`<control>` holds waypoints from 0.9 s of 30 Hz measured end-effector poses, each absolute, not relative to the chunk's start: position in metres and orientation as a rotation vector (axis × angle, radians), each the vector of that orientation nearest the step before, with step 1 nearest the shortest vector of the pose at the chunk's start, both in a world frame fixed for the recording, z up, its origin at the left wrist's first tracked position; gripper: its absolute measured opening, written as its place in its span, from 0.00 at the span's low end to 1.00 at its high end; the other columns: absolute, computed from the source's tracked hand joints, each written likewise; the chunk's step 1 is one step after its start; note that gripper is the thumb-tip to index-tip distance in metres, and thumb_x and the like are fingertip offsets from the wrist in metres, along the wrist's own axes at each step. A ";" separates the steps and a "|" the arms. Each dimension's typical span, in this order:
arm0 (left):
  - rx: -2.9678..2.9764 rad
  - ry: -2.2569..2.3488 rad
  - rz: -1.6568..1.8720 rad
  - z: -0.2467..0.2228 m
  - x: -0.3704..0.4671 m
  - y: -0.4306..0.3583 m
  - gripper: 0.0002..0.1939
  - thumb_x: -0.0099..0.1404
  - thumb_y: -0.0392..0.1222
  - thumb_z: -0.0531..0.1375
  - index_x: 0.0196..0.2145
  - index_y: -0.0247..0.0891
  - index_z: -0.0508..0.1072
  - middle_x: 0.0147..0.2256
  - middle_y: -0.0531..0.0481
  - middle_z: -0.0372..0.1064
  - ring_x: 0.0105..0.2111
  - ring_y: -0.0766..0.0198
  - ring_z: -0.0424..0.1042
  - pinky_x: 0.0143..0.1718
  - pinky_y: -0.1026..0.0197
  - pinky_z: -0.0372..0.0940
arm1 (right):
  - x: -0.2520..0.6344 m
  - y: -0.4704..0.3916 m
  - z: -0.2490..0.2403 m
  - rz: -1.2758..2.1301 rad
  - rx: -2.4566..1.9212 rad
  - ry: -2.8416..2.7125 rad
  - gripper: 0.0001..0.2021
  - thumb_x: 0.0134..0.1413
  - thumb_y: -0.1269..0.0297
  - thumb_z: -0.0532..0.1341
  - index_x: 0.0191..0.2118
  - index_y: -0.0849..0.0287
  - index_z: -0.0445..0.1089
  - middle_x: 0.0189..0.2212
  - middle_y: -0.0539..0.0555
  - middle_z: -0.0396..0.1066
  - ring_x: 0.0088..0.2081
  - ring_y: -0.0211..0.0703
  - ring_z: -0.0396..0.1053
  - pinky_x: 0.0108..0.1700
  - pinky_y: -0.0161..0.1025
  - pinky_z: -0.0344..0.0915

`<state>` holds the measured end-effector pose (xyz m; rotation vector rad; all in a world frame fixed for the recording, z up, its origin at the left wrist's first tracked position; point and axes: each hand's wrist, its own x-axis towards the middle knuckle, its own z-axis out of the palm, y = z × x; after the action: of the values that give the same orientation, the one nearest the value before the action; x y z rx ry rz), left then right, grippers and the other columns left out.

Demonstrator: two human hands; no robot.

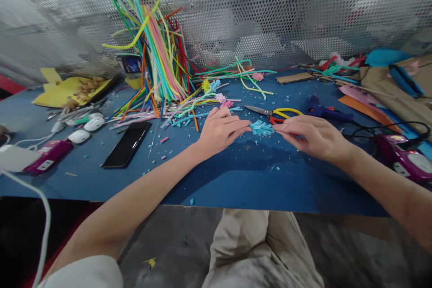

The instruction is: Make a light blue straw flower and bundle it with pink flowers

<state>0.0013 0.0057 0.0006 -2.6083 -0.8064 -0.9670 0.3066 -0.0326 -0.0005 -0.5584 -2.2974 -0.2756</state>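
Between my two hands is a light-blue pipe-cleaner piece (262, 128) with short fluffy loops, held just above the blue table. My left hand (219, 130) pinches its left end between thumb and fingers. At its right end, my right hand (312, 135) has thumb and fingertips closed on it. Scissors with yellow handles (288, 111) lie right behind the piece, blades pointing left. Something with red handles (275, 120) lies partly hidden by my right hand. Small pipe-cleaner flowers in pink (226, 104), yellow (205, 84) and blue (214, 85) lie behind my left hand.
A tall bundle of coloured pipe cleaners (158, 54) stands at the back left. A black phone (126, 145) lies left of my arm. A blue glue gun (329, 110) and purple power strip (403, 157) are at right; another power strip (49, 156) is at left. Perforated metal (216, 9) borders the back.
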 end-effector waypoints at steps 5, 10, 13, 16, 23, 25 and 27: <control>-2.576 -0.763 -0.977 0.002 0.001 0.006 0.12 0.73 0.52 0.58 0.45 0.49 0.81 0.31 0.56 0.79 0.32 0.63 0.63 0.37 0.57 0.53 | 0.308 -0.032 -0.002 -0.300 -0.535 -2.305 0.25 0.57 0.72 0.68 0.58 0.49 0.65 0.47 0.51 0.80 0.45 0.43 0.79 0.50 0.43 0.79; -2.539 -0.745 -0.952 0.005 0.003 0.003 0.12 0.72 0.52 0.59 0.46 0.50 0.81 0.33 0.55 0.79 0.32 0.62 0.64 0.37 0.56 0.53 | 0.309 -0.032 -0.001 -0.264 -0.515 -2.295 0.26 0.56 0.74 0.67 0.58 0.48 0.66 0.49 0.51 0.79 0.48 0.44 0.79 0.51 0.43 0.78; -2.529 -0.734 -0.955 0.008 0.003 0.001 0.12 0.72 0.51 0.59 0.47 0.51 0.80 0.33 0.55 0.80 0.32 0.61 0.64 0.37 0.55 0.53 | 0.310 -0.031 -0.001 -0.308 -0.484 -2.313 0.25 0.55 0.74 0.68 0.57 0.51 0.67 0.48 0.53 0.79 0.47 0.46 0.78 0.51 0.44 0.78; -2.537 -0.753 -0.937 0.010 0.002 -0.002 0.12 0.73 0.51 0.58 0.49 0.53 0.80 0.36 0.56 0.81 0.33 0.61 0.63 0.38 0.55 0.53 | 0.308 -0.031 -0.001 -0.312 -0.466 -2.309 0.25 0.55 0.73 0.68 0.57 0.51 0.67 0.48 0.53 0.79 0.47 0.45 0.78 0.50 0.44 0.78; -2.561 -0.815 -0.902 0.012 -0.002 -0.004 0.15 0.73 0.51 0.59 0.55 0.58 0.75 0.46 0.62 0.80 0.39 0.61 0.63 0.42 0.53 0.55 | 0.291 -0.040 0.008 -0.186 -0.628 -2.063 0.22 0.54 0.74 0.68 0.52 0.47 0.71 0.39 0.49 0.80 0.40 0.45 0.79 0.43 0.44 0.79; -2.566 -0.841 -0.924 0.012 -0.002 -0.004 0.14 0.73 0.51 0.58 0.55 0.59 0.75 0.46 0.63 0.80 0.40 0.60 0.63 0.42 0.52 0.55 | 0.287 -0.043 0.014 -0.191 -0.628 -2.024 0.21 0.53 0.75 0.68 0.51 0.46 0.73 0.38 0.48 0.81 0.38 0.44 0.78 0.41 0.43 0.79; -2.578 -0.864 -0.945 0.011 -0.001 -0.003 0.14 0.74 0.49 0.57 0.55 0.59 0.75 0.46 0.63 0.80 0.40 0.61 0.64 0.42 0.51 0.55 | 0.286 -0.045 0.018 -0.216 -0.595 -2.000 0.21 0.52 0.76 0.68 0.49 0.47 0.73 0.37 0.47 0.81 0.37 0.43 0.78 0.40 0.42 0.78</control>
<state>-0.0014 -0.0035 0.0111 -2.5783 -0.8639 -0.9446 0.2855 -0.0449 0.0179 -0.5954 -1.9999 -0.2164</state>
